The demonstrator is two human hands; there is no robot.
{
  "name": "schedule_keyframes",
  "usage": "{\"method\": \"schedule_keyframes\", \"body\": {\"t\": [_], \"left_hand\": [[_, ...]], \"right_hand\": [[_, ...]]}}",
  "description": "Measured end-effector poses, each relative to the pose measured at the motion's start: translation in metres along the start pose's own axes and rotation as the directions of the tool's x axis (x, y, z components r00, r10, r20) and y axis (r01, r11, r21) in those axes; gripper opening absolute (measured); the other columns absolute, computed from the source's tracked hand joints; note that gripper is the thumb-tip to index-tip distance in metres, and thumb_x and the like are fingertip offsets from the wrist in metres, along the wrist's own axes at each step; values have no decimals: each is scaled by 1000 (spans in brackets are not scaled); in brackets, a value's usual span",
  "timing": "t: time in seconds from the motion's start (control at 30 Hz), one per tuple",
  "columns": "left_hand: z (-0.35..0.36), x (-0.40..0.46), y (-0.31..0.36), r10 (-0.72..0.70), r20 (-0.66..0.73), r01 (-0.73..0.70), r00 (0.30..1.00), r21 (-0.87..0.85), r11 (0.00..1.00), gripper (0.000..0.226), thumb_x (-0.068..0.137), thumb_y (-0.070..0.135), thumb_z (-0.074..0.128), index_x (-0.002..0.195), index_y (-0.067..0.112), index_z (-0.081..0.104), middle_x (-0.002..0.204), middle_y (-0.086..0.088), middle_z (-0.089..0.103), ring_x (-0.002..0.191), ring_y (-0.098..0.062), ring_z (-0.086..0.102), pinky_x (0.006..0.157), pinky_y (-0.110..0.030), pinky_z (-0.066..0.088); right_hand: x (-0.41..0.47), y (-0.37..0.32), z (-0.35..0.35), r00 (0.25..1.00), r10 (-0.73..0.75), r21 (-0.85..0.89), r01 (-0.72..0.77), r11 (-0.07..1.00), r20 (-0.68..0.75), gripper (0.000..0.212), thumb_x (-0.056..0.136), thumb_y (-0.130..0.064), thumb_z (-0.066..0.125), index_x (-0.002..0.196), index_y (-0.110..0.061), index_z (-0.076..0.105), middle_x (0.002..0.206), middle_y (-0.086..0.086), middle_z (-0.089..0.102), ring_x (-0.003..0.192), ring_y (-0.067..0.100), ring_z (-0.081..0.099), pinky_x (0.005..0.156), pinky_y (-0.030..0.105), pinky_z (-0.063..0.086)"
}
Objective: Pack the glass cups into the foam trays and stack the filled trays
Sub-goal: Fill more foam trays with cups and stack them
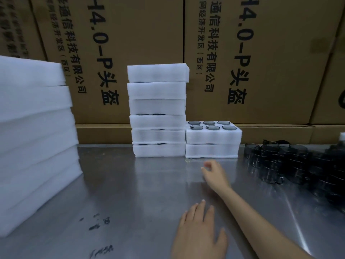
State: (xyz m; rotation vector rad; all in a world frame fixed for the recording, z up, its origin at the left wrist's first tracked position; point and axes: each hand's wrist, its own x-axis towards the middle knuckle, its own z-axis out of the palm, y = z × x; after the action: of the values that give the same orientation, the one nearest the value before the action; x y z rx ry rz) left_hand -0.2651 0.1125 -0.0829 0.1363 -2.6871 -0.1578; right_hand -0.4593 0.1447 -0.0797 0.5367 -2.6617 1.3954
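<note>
Tall tray stack [157, 111] left of short stack [211, 144] — loose cups [291, 161] perhaps rightmost.

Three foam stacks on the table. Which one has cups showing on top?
The short two-tray stack at the back, right of the tall middle stack. Its top tray shows six dark cups. The middle stack and the big left stack show only white foam.

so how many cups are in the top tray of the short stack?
6, in the top tray of the short stack: back row; front row.
</note>
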Motion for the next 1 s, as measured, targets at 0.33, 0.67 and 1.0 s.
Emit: {"method": "schedule_keyframes", "body": {"t": [0.33, 0.67, 1.0], "left_hand": [[-20, -24, 15, -28, 102, 40, 994, -124, 991, 50, 95, 20, 33, 145, 14, 33, 145, -1, 39, 131, -19, 35, 112, -32, 22], [-68, -99, -1, 232, 219, -215, 948, -99, 972, 42, 92, 31, 39, 128, 12, 53, 132, -10, 52, 118, -29, 48, 102, -38, 31], [-323, 13, -208, -230, -499, 490, 835, 487, 723, 69, 86, 35, 58, 141, 6, 29, 151, -17, 23, 140, -33, 16, 114, -55, 3]], "right_hand": [[-144, -15, -41, 987, -142, -166, 153, 974, 78, 21, 96, -20, 45, 97, -24, 66, 103, -7, 64, 101, 13, 56, 87, 31, 43], [-247, -26, -53, 966, -244, -304, 258, 917, 82, 18, 97, -29, 43, 107, -32, 57, 118, -14, 58, 117, 6, 49, 96, 23, 34], [-261, -39, -60, 954, -251, -440, 297, 847, 161, 25, 97, -44, 38, 121, -42, 42, 139, -23, 38, 132, 0, 30, 100, 17, 25]]}}
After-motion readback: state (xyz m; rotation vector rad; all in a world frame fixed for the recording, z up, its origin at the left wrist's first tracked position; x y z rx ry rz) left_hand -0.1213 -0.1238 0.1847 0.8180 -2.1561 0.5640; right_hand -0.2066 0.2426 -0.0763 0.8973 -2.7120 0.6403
